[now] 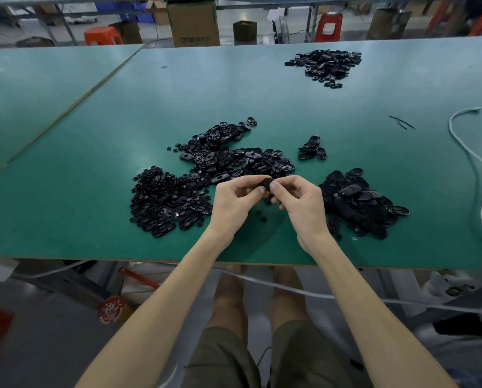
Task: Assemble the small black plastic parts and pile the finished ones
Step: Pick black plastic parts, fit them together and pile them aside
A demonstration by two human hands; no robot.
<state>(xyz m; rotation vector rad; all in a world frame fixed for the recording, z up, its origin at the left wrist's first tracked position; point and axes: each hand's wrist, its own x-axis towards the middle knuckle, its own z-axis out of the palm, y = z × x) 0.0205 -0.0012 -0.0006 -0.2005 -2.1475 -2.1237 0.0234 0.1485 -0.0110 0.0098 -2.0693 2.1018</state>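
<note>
Two bare forearms are reaching over the near edge of the green table point(66, 191). The left hand point(231, 203) and the right hand point(304, 203) are meeting fingertip to fingertip, both pinching one small black part point(265, 184) between curled fingers and thumbs. The part is being held just above the tabletop, and how its pieces fit is hidden by the fingers. Directly under the hands, two tiny loose black bits point(259, 210) are lying on the table. Just left of the left hand, a wide heap of small round pieces and oval shells point(164, 200) is spreading outward. Just right of the right hand, a heap of larger oval shells point(357, 203) is sitting. Right beyond the fingertips, a loose spread of oval shells point(228, 155) is stretching away. Past it to the right, a little cluster point(312, 148) is lying apart. Well to the right of the right hand, a white cable point(472, 163) is curving along the table. Far beyond the hands, another black pile point(325, 64) is resting near the far edge, with a cardboard box point(193, 23) standing behind the table.
</note>
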